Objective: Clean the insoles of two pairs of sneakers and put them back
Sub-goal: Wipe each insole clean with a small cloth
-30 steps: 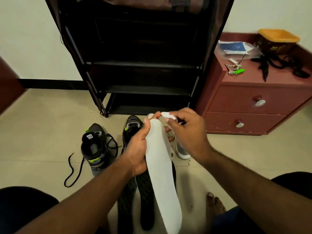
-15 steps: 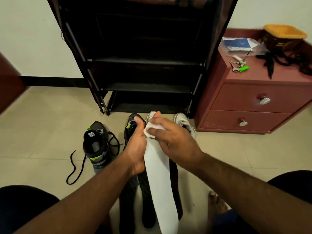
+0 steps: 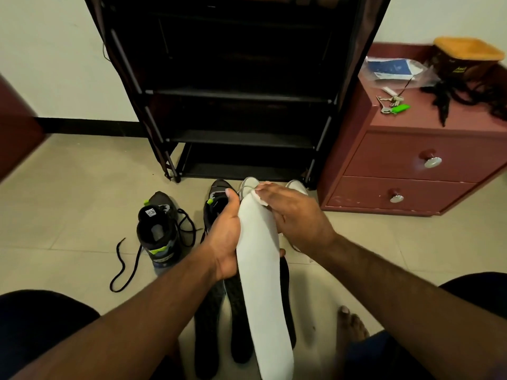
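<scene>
Right hand (image 3: 296, 215) slid up long smooth white insole (image 3: 263, 270), left hand (image 3: 223, 239) gripping

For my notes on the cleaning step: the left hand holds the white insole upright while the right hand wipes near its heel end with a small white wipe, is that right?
Not quite: the head view shows the right hand pressing the small white wipe near the top, toe end of the white insole, not the heel. The left hand does hold it upright.

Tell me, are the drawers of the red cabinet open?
No, both drawers of the red cabinet sit closed and flush with its front, upper drawer above lower drawer.
</scene>
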The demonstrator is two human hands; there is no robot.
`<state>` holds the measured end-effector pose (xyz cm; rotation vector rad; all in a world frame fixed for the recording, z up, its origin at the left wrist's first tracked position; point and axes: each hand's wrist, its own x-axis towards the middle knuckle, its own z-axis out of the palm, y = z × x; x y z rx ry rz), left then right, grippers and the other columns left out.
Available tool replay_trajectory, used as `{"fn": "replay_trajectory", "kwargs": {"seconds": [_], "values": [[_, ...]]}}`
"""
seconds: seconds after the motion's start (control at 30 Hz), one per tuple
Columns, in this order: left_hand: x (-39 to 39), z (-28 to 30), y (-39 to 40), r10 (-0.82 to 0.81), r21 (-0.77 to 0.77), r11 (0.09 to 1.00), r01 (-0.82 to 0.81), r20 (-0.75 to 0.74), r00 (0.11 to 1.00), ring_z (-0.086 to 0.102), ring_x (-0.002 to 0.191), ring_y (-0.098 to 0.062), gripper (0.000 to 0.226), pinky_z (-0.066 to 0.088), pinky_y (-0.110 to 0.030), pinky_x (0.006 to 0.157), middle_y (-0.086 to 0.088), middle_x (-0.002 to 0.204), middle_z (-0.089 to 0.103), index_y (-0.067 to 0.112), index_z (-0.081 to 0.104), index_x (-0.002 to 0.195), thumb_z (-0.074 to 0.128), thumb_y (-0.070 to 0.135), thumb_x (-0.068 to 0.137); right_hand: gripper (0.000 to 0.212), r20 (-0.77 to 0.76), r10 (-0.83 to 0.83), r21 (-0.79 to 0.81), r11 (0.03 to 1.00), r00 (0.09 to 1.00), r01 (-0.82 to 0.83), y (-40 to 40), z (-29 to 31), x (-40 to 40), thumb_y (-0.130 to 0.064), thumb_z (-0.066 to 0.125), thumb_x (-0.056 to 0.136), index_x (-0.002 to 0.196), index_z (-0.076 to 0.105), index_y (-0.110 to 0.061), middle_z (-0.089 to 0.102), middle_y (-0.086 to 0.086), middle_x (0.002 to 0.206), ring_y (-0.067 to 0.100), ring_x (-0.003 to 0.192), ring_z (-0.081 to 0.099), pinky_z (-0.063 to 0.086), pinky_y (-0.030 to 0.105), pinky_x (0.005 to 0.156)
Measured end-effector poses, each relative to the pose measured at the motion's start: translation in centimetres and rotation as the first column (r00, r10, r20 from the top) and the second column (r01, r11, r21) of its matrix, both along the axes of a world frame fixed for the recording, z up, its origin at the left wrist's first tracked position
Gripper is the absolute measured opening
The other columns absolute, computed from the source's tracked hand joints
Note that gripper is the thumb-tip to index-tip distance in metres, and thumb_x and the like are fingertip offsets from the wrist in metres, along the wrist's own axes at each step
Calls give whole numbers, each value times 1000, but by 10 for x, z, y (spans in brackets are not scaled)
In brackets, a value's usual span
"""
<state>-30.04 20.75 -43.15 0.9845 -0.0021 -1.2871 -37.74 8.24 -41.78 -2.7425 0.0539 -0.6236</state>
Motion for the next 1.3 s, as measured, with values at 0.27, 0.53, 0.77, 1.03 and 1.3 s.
{"fn": "replay_trajectory", "kwargs": {"seconds": [0.27, 0.53, 0.77, 1.03, 1.3], "values": [[-2, -5, -1, 60, -11, 998, -60, -19, 998, 60, 117, -39, 72, 43, -60, 102, -14, 125, 66, 30, 63, 127, 24, 77, 89, 61, -129, 47, -158, 985, 991, -67, -5, -4, 1, 4, 80, 66, 123, 59, 5, 61, 23, 123, 38, 112, 61, 39, 47, 97], [-2, -6, 1, 127, -37, 991, -128, -44, 991, 66, 106, -31, 58, 51, -47, 93, -10, 122, 68, 32, 65, 126, 32, 67, 95, 57, -159, 140, -244, 954, 977, -176, 8, 1, -1, -2, 63, 76, 132, 52, -1, 56, 18, 133, 31, 123, 54, 42, 40, 100], [-1, -5, 3, 162, -43, 986, -163, -25, 986, 57, 120, -30, 50, 40, -47, 106, -9, 136, 60, 35, 65, 126, 36, 62, 96, 48, -162, 205, -113, 968, 965, -224, 24, -5, -5, -7, 39, 85, 130, 55, -2, 59, 18, 130, 32, 120, 57, 48, 47, 97], [-3, -1, 2, 189, -13, 982, -190, -46, 981, 66, 105, -30, 62, 49, -43, 94, -10, 125, 67, 30, 76, 109, 29, 67, 95, 44, -78, 99, -129, 986, 992, -108, 25, 0, -1, -6, 41, 84, 123, 61, 0, 63, 18, 123, 30, 113, 61, 45, 41, 96], [-8, 5, 2, 161, -33, 986, -163, -57, 985, 71, 86, -27, 67, 52, -42, 84, -7, 102, 75, 30, 81, 81, 25, 63, 97, 42, -66, -46, -38, 998, 997, 43, 5, -11, 2, 2, 61, 81, 123, 60, 0, 63, 19, 122, 34, 111, 62, 44, 47, 96]]}}
